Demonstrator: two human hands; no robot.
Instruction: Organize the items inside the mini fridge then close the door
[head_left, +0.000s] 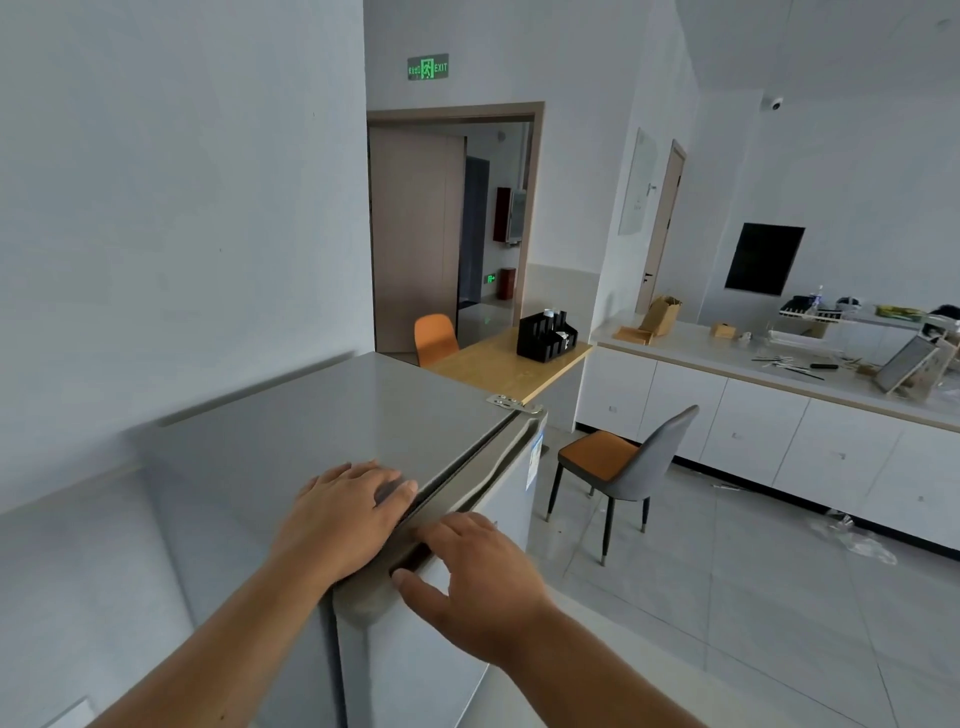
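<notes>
The fingers of the left hand lie straight and flat, close together, on the grey top of the mini fridge. Their tips reach its front edge. They hold nothing. The fingers of the right hand are also nearly straight. They rest along the upper edge of the door, and the thumb is spread out, with its tip at the dark handle recess. This hand presses on the door and does not close round it.

A thin dark line runs between the fridge top and the door. I cannot tell if the door is fully closed, and what is inside is hidden. The fridge stands in a corner against the white wall. A metal hinge sits at its far corner, and a blue and white label on the door front is too blurred to read.

Behind the fridge a wooden counter carries a black organizer, with an orange chair beside it. A grey chair with an orange seat stands on the tiled floor, near a long white counter covered with small things. Above the doorway a green sign reads "EXIT".
</notes>
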